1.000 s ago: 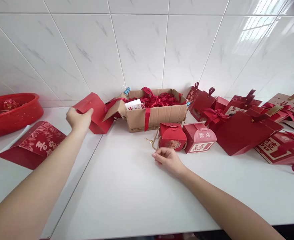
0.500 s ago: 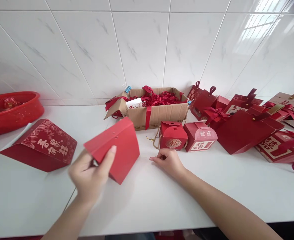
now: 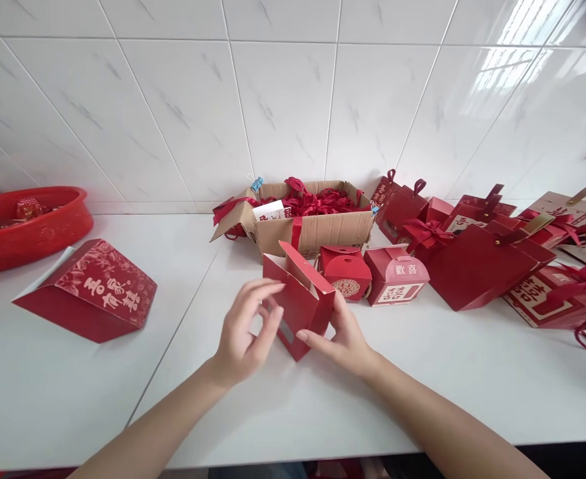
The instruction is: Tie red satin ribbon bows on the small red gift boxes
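A plain red paper gift box (image 3: 300,306) stands on the white table in front of me, its top flaps parted and a pale slot low on its face. My right hand (image 3: 342,339) grips its right side, thumb on the front and fingers behind. Just left of the box is my left hand (image 3: 250,326), fingers curved and apart, the tips close to its upper left edge; whether they touch it I cannot tell. Right behind the box sit a small red box with a gold emblem (image 3: 345,273) and a pink-and-red box (image 3: 396,274).
A cardboard carton (image 3: 317,231) of red ribbons (image 3: 317,198) stands by the tiled wall. At left lie a printed red box (image 3: 98,289) and a red plastic basket (image 3: 68,223). Several finished-looking red gift boxes (image 3: 487,266) crowd the right side of the white table (image 3: 213,426).
The red box has moved right and now stands upright with its top parted. My left hand has let go of it, and my right hand has taken hold of its right side.
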A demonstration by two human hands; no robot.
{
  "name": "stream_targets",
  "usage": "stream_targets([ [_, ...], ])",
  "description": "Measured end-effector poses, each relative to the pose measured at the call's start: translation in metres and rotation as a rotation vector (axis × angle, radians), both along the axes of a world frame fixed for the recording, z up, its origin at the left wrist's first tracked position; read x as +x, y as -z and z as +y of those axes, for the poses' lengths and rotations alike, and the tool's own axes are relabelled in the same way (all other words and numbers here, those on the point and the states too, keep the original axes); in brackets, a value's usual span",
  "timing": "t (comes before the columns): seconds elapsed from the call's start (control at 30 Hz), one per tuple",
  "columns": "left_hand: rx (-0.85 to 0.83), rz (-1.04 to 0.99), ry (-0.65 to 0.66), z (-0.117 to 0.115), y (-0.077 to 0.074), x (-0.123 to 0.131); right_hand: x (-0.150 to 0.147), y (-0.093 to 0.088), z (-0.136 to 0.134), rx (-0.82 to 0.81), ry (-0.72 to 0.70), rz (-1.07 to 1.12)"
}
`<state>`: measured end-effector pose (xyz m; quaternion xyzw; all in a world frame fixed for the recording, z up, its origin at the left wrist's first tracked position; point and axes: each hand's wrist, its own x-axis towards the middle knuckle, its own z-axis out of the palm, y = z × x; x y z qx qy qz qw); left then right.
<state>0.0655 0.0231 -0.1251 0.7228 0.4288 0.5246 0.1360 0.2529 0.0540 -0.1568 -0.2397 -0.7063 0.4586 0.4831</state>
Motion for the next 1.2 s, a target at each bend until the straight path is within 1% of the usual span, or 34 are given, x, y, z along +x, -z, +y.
stream_targets([
  [0.07,0.089,-0.022,-0.203,0.011,0.002,-0.010,0.001,0.000,0.001,-0.027,-0.035,0.004],
  [0.1,0.079,-0.037,-0.244,0.017,0.002,-0.016,0.002,0.000,0.002,-0.022,-0.077,0.015],
  [0.13,0.037,-0.048,-0.232,0.022,0.002,-0.022,0.003,0.001,0.003,-0.014,-0.124,0.024],
  [0.17,-0.026,-0.055,-0.172,0.026,0.002,-0.029,0.005,0.002,0.004,-0.008,-0.166,0.030],
  [0.27,-0.210,-0.067,0.140,0.034,0.006,-0.043,0.013,0.005,0.007,-0.012,-0.245,0.001],
  [0.3,-0.250,-0.089,0.231,0.034,0.009,-0.045,0.015,0.005,0.009,-0.008,-0.255,-0.018],
  [0.33,-0.281,-0.125,0.296,0.035,0.012,-0.046,0.017,0.002,0.011,0.008,-0.246,-0.021],
  [0.37,-0.308,-0.171,0.333,0.034,0.016,-0.045,0.019,-0.003,0.014,0.036,-0.205,-0.002],
  [0.4,-0.328,-0.220,0.346,0.034,0.020,-0.044,0.019,-0.011,0.019,0.072,-0.133,0.033],
  [0.43,-0.341,-0.265,0.345,0.033,0.024,-0.041,0.018,-0.022,0.025,0.111,-0.026,0.081],
  [0.47,-0.348,-0.300,0.341,0.033,0.028,-0.038,0.015,-0.035,0.033,0.148,0.111,0.123],
  [0.53,-0.324,-0.330,0.339,0.031,0.033,-0.031,0.005,-0.068,0.056,0.191,0.374,0.117],
  [0.57,-0.291,-0.327,0.335,0.030,0.035,-0.029,-0.002,-0.085,0.071,0.204,0.452,0.063],
  [0.63,-0.205,-0.294,0.321,0.029,0.037,-0.024,-0.022,-0.114,0.103,0.208,0.524,-0.129],
  [0.67,-0.160,-0.271,0.308,0.028,0.037,-0.023,-0.033,-0.124,0.119,0.191,0.516,-0.258],
  [0.73,-0.083,-0.224,0.279,0.026,0.036,-0.021,-0.057,-0.136,0.150,0.101,0.467,-0.521],
  [0.77,-0.054,-0.205,0.263,0.025,0.034,-0.020,-0.068,-0.137,0.163,0.079,0.461,-0.557],
  [0.83,-0.015,-0.180,0.246,0.023,0.031,-0.018,-0.089,-0.133,0.182,0.051,0.444,-0.607],
  [0.9,0.001,-0.188,0.260,0.021,0.026,-0.018,-0.105,-0.125,0.193,0.039,0.423,-0.644],
  [0.97,0.008,-0.218,0.282,0.019,0.021,-0.020,-0.115,-0.120,0.198,0.024,0.406,-0.680],
  [1.03,-0.007,-0.249,0.293,0.018,0.016,-0.024,-0.118,-0.120,0.199,0.020,0.410,-0.685],
  [1.1,-0.029,-0.268,0.289,0.017,0.013,-0.029,-0.115,-0.125,0.196,0.042,0.441,-0.654],
  [1.13,-0.040,-0.277,0.287,0.016,0.011,-0.031,-0.111,-0.129,0.193,0.055,0.463,-0.609],
  [1.2,-0.046,-0.297,0.276,0.016,0.009,-0.034,-0.098,-0.137,0.183,0.055,0.476,-0.436],
])
